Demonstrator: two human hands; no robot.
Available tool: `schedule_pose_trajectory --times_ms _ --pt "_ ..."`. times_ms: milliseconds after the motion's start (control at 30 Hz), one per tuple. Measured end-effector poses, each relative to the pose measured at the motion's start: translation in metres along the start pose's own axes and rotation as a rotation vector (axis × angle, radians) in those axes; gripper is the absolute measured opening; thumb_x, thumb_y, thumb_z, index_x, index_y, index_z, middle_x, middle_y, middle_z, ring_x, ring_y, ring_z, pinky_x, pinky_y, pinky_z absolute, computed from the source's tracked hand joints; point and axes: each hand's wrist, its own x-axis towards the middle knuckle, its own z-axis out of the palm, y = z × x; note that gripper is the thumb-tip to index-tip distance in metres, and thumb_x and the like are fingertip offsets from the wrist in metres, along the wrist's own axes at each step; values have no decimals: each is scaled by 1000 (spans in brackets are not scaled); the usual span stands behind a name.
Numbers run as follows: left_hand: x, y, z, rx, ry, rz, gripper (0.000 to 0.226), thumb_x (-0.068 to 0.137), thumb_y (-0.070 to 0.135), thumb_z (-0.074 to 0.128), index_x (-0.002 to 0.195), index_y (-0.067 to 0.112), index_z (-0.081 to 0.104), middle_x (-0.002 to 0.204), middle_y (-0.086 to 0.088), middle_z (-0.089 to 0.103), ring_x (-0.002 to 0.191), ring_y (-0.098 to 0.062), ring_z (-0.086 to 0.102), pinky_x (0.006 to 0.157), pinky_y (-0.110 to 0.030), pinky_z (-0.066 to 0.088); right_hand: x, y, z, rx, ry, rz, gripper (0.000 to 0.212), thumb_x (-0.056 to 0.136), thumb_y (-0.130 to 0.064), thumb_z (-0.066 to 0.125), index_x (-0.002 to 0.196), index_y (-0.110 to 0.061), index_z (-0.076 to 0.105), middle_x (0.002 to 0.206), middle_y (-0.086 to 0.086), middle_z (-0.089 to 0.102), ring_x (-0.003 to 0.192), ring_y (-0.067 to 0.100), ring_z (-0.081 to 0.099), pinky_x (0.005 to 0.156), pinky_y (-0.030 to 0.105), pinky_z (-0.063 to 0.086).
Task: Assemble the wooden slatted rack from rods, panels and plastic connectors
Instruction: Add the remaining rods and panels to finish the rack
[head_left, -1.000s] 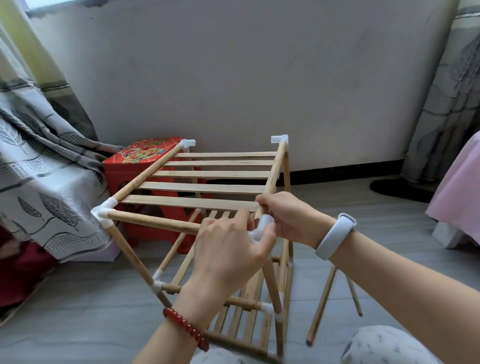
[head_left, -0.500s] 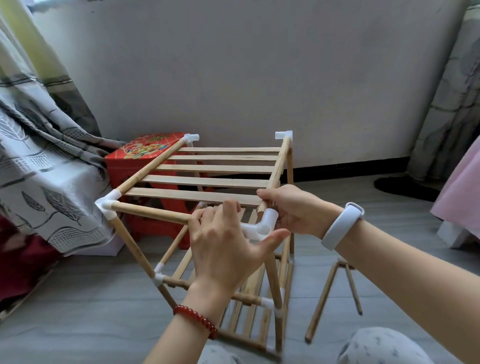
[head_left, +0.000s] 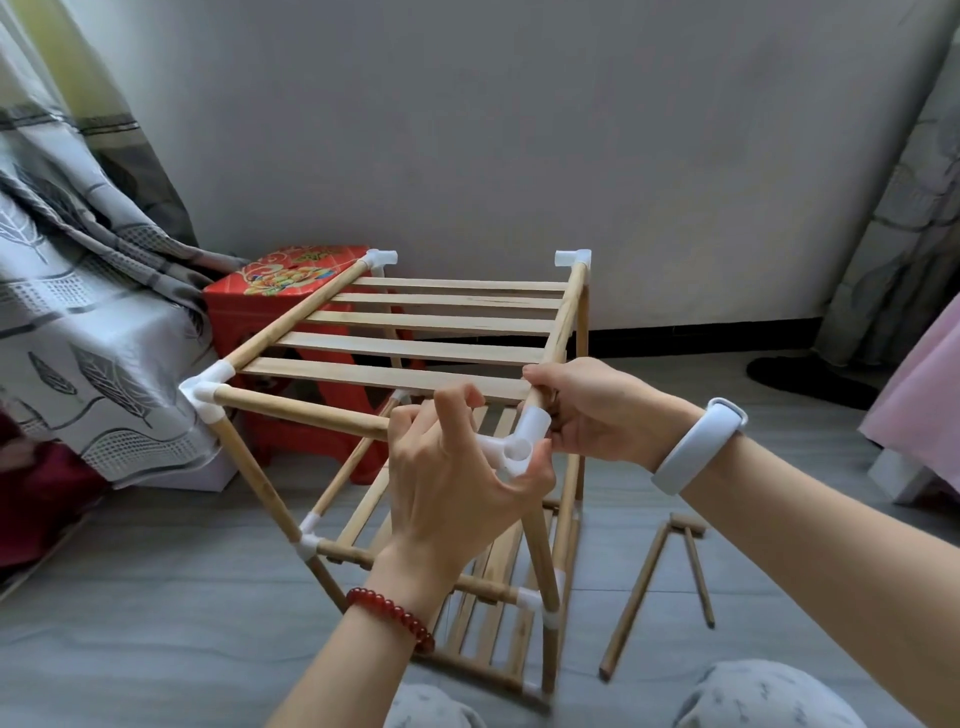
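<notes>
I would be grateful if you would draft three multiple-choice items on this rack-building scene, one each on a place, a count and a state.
1. Where does the red plastic stool stand?
A. behind the rack's far left corner
B. right of the rack
C. on top of the slats

2. How many flat wooden slats span the top of the wooden slatted rack?
A. three
B. five
C. eight

3. What is the left hand doing?
A. lying flat on the grey floor
B. holding a loose rod
C. gripping the front rod at the white plastic corner connector

Answers: 1 A, the stool shows through and beside the far left corner. 2 B, five slats lie between the side rods. 3 C, its fingers curl over the rod and its thumb presses the connector, while the right hand grips the side rod.
</notes>
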Motion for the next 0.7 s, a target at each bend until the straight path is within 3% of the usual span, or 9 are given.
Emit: schedule_pose_trajectory --times_ms 167,300,467,600,700 --pt "1 -3 -3 35 -30 34 39 74 46 54 93 15 41 53 5 48 51 -13 49 70 -31 39 2 -4 5 19 6 -6 21 96 -17 48 78 -7 49 51 4 52 42 12 52 47 21 49" --pt "4 1 -6 142 -111 48 29 79 41 49 75 15 60 52 7 53 51 -16 49 66 -35 40 4 -3 5 -12 15 -8 22 95 -18 47 76 -7 49 51 5 54 49 15 53 46 21 49" --pt "8 11 -12 192 -236 -52 40 81 45 39 81 15 66 63 5 63 59 -18 58 72 -37 41 5 -2 4 -22 11 -15 21 94 -16 49 75 -7 51 51 4 54 50 15 54 44 20 48" --pt "18 17 -18 259 -424 -143 51 84 57 29 92 23 66 78 8 67 75 -15 60 84 -38 37 5 -3 -1 -83 -8 -8 17 91 -18 53 77 -9 53 51 2 55 47 13 53 44 20 45" --pt "19 15 -23 224 -433 -113 53 84 60 28 95 24 65 80 8 66 80 -14 59 86 -38 32 5 -1 -3 -166 -36 -19 19 89 -22 55 73 -13 55 54 0 56 52 12 50 49 21 39"
